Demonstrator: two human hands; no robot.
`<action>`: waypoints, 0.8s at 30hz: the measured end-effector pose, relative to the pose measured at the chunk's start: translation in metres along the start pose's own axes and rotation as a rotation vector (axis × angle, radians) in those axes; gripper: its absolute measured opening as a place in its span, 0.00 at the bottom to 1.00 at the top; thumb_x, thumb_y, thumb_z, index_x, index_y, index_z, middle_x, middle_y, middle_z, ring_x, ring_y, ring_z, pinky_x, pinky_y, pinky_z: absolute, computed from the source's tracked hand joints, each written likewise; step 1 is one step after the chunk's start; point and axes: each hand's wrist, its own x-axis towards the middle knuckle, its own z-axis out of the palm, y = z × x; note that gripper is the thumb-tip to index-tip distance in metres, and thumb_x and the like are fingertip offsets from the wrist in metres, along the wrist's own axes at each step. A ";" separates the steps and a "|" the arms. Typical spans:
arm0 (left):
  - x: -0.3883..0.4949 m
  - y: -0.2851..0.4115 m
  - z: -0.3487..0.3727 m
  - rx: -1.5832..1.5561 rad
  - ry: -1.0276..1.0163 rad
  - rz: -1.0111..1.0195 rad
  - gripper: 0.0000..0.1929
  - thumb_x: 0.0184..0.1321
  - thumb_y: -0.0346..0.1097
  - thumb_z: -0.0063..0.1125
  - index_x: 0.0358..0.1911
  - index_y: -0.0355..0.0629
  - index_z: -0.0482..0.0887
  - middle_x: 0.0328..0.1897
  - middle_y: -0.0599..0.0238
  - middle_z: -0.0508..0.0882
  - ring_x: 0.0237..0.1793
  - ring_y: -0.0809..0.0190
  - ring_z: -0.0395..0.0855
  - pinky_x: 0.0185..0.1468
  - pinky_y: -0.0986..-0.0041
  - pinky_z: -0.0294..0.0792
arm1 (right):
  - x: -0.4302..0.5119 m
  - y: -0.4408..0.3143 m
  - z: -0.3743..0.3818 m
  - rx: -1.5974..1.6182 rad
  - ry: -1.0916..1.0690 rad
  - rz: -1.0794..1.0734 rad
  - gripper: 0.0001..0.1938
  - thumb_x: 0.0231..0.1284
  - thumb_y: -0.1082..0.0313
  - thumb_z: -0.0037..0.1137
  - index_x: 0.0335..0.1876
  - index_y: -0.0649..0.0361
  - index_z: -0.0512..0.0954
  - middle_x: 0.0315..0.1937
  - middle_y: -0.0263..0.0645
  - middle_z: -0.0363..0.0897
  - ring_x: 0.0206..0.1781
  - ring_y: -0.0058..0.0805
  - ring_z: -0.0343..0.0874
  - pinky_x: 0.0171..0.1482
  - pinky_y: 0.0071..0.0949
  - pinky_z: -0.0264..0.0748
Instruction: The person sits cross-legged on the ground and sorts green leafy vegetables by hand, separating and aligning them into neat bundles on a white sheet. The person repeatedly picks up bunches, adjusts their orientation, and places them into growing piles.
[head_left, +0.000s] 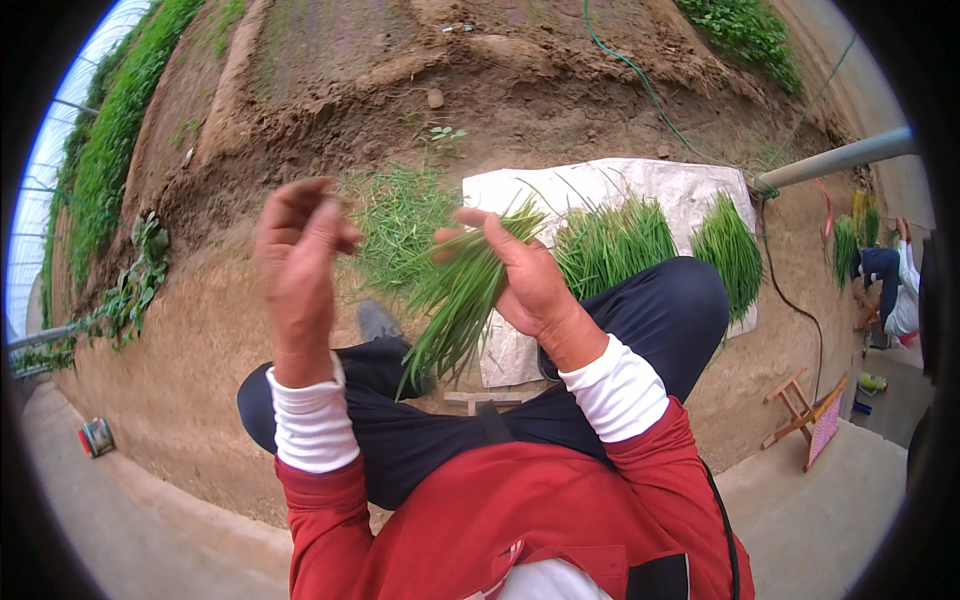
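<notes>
My right hand (529, 281) grips a loose bunch of long green leaves (461, 304), probably garlic chives. The leaves fan downward over my lap, and their pale ends stick out above my thumb. To its left, my left hand (300, 259) is raised with curled fingers, blurred and apart from the bunch. Whether it pinches anything small cannot be made out. Beyond my right knee, a thick row of cut chives (615, 244) lies on a white woven sheet (510, 184). Another chive bundle (726, 259) rests near the sheet's right edge.
A heap of leaf scraps (405, 225) covers the soil ahead. A metal pole (840, 157) with a green hose (637, 71) stands right. Further right are a wooden folding stool (802, 412) and another person (900, 285) seated by chives. A can (96, 437) lies left.
</notes>
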 end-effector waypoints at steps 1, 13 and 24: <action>0.007 0.004 -0.014 0.052 0.065 0.087 0.11 0.73 0.31 0.61 0.55 0.36 0.82 0.43 0.65 0.85 0.33 0.71 0.82 0.36 0.79 0.75 | 0.000 -0.002 0.001 0.009 0.024 0.023 0.22 0.84 0.53 0.44 0.69 0.62 0.71 0.57 0.48 0.83 0.57 0.39 0.85 0.60 0.42 0.84; -0.013 -0.021 -0.010 0.435 -0.022 0.064 0.05 0.68 0.24 0.59 0.44 0.36 0.85 0.37 0.61 0.85 0.37 0.71 0.83 0.41 0.76 0.75 | -0.008 -0.015 0.004 0.045 -0.056 -0.046 0.24 0.85 0.50 0.37 0.72 0.61 0.66 0.64 0.52 0.78 0.65 0.47 0.79 0.66 0.49 0.80; -0.025 -0.031 0.015 0.427 -0.199 0.244 0.06 0.65 0.28 0.65 0.41 0.35 0.86 0.37 0.58 0.85 0.35 0.64 0.84 0.38 0.72 0.74 | -0.009 -0.015 -0.002 0.008 -0.019 -0.082 0.24 0.84 0.51 0.41 0.72 0.61 0.66 0.63 0.55 0.78 0.63 0.48 0.81 0.65 0.50 0.81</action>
